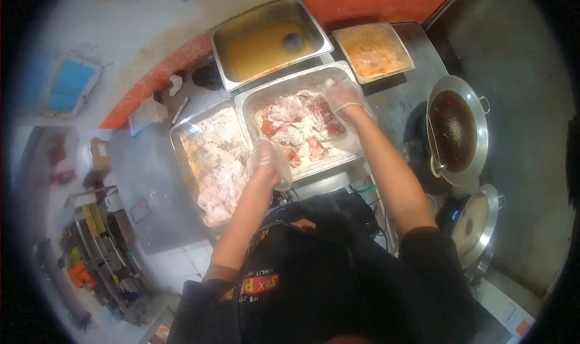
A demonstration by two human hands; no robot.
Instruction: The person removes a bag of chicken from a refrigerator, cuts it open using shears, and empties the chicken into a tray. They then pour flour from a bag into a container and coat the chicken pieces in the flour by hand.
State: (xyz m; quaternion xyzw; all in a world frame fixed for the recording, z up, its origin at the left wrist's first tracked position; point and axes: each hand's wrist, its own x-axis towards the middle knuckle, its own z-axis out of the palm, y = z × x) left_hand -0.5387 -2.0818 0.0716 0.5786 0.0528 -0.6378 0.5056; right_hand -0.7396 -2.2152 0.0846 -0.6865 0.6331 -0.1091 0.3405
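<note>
A deep metal tray (pixel 296 77) stands in the middle, holding pieces of raw meat (pixel 317 111) partly coated in white flour (pixel 284 126). My left hand (pixel 267 159), in a clear plastic glove, is closed at the tray's near left rim, thumb uppermost. At the far right rim is my right hand (pixel 345 96), likewise gloved and closed about the edge; its fingers are whitish and slightly blurred. Directly left, beside my left forearm, a second metal tray (pixel 180 144) contains heavily floured pieces (pixel 220 187).
Behind lies a metal pan (pixel 220 54) of yellowish liquid with a dark round thing in it. A tray of orange-coloured food (pixel 374 54) sits at back right. Two large pans, one with dark liquid (pixel 450 132) and one paler (pixel 471 223), stand to the right.
</note>
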